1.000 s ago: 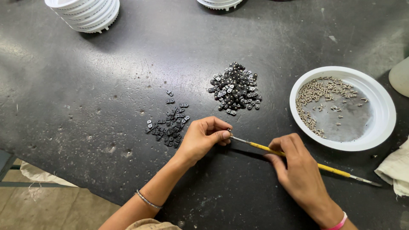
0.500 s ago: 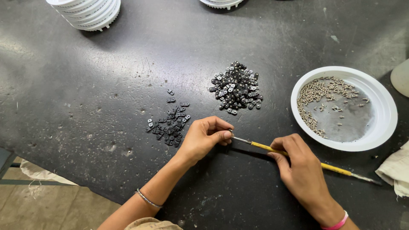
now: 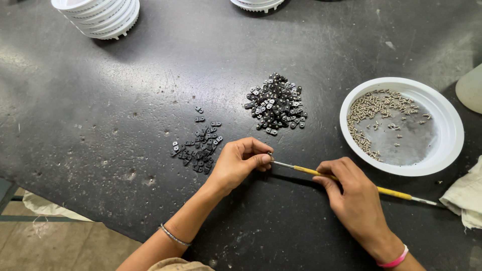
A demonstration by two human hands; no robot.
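Pinching a tiny part, left hand (image 3: 240, 163) — right hand (image 3: 351, 193) grip closed around yellow screwdriver (image 3: 346, 179).

I see bare forearms: a thin silver bangle (image 3: 173, 235) on my left wrist, a pink band (image 3: 394, 260) on my right, no sleeves.

A stack of white ribbed plastic cups (image 3: 98, 16) is standing at the far left edge of the dark, scuffed worktable (image 3: 150, 75), and part of another white ribbed container (image 3: 257, 4) is showing at the top edge. A pale rounded object (image 3: 470, 89) is sitting at the right edge, cut off by the frame. A crumpled white cloth (image 3: 466, 194) is lying near the table's right side, just below the pale object.
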